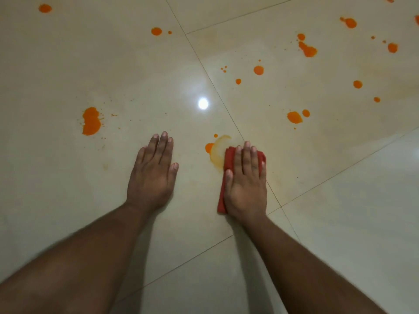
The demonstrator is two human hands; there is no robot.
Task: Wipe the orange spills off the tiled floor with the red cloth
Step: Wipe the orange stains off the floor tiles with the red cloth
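Head view: right hand (246,180), fingers flat, presses the folded red cloth (229,159) beside a smeared orange spill (209,148) on glossy cream tiled floor (113,64); left hand (152,175) rests flat, fingers extended, holding nothing.

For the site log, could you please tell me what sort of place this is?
Probably an indoor room, perhaps in a home: glossy cream floor tiles with thin joints and a ceiling light's reflection. Which room, I cannot tell.
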